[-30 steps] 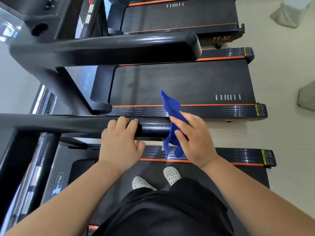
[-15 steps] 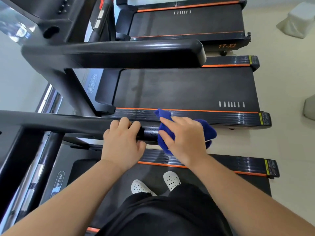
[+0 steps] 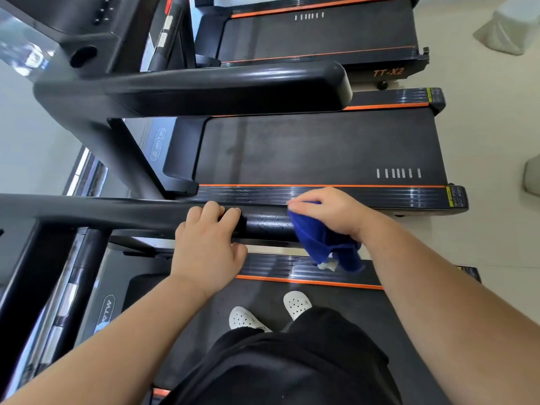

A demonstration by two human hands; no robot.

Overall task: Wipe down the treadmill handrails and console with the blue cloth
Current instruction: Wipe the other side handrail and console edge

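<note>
I stand on a treadmill whose black right handrail [image 3: 117,213] runs across the middle of the view. My left hand [image 3: 209,247] grips the rail, fingers curled over its top. My right hand [image 3: 327,210] presses the blue cloth [image 3: 324,244] over the rail's free end, just right of my left hand. The cloth wraps the end and hangs down below my wrist, with a small white tag at its lower edge. The rail end is hidden under the cloth. This treadmill's console is out of view.
A neighbouring treadmill's handrail [image 3: 228,86] and console [image 3: 87,27] fill the upper left, its belt [image 3: 321,150] behind my hands. A third treadmill [image 3: 321,33] lies beyond. My white shoes [image 3: 295,305] stand on the belt below. Pale floor and a white covered object [image 3: 514,24] are at right.
My right hand brought the cloth from hanging beside the rail onto it, then slid it right along to the rail's end. My left hand kept its grip.
</note>
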